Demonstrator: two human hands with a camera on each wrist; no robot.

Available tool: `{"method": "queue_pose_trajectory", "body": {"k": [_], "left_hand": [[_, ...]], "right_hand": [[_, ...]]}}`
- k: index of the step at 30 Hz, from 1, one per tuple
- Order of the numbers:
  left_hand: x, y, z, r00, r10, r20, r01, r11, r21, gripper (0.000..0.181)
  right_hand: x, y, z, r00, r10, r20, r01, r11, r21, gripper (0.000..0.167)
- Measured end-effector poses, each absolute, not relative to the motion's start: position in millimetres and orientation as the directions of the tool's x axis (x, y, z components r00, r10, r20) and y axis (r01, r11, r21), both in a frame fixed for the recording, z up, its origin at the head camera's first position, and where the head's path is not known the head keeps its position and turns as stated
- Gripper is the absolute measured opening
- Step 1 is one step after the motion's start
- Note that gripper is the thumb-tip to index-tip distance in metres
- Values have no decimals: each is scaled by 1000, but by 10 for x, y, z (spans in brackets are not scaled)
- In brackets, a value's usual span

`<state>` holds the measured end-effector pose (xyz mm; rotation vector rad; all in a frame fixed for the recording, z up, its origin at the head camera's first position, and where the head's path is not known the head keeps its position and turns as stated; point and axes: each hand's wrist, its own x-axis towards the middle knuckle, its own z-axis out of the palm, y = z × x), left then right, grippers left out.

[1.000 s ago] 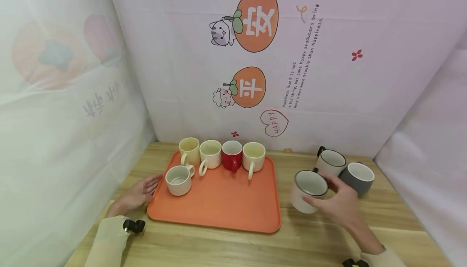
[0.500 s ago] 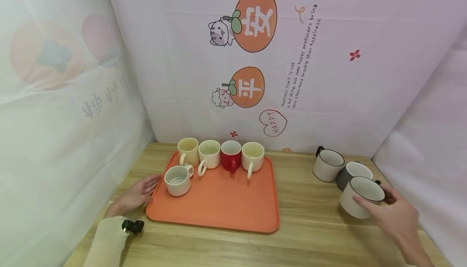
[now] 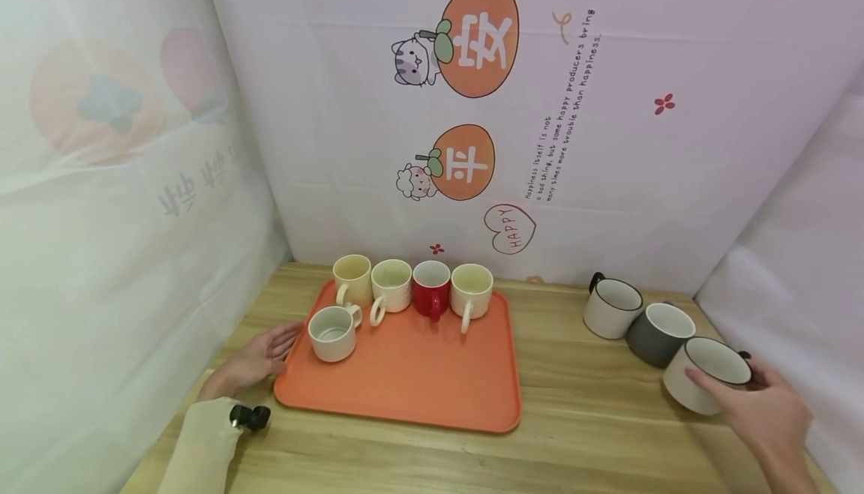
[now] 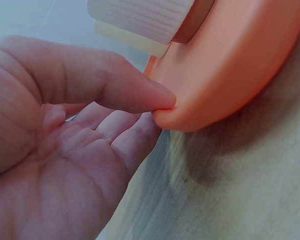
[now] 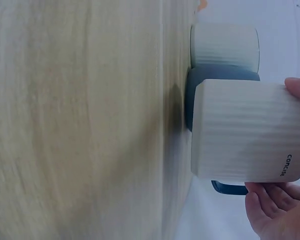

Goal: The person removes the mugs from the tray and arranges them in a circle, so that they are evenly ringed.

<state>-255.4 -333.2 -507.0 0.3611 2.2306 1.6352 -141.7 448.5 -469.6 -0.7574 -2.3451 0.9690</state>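
A white, ribbed, black-rimmed mug [image 3: 698, 383], gripped by my right hand [image 3: 769, 411], is at the head view's lower right, beside a round, dark-grey mug [image 3: 653, 342]; lower left, my left hand [image 3: 248, 360] pinches an orange, rectangular tray [image 3: 418, 385].

Head view: illumination is bright, even and diffuse; its direction cannot be determined. The left cloth [image 3: 223, 276] appears pale, with its print [image 3: 64, 115] low in contrast. The back cloth [image 3: 337, 104] carries a pinkish cast. Shadows on the surface [image 3: 574, 426] are soft-edged.

Left wrist view: exposure is dimmer, with a bluish cast. A dark shadow lies beneath the edge of the tray [image 4: 230, 80].

Right wrist view: exposure is dim and cool. A broad, diffuse shadow crosses the surface near the white mug [image 5: 245, 130]; the lettering [image 5: 286, 165] remains legible, while the wood grain is soft.
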Motion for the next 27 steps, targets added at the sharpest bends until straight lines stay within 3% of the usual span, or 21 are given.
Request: {"method": "queue_pose_trajectory", "body": {"k": [8,27], "left_hand": [[-2540,-3314,-5053,-907,402,-127,15,331,943,95],[-2546,-3328,-5062,-904,409,-127,10,315,949,96]], "right_hand": [[-1447,4500,-4745,-709,675,204,317,564,-763,57],[-1490,4575,-4825,-717,677,162,352,553,-755,59]]}}
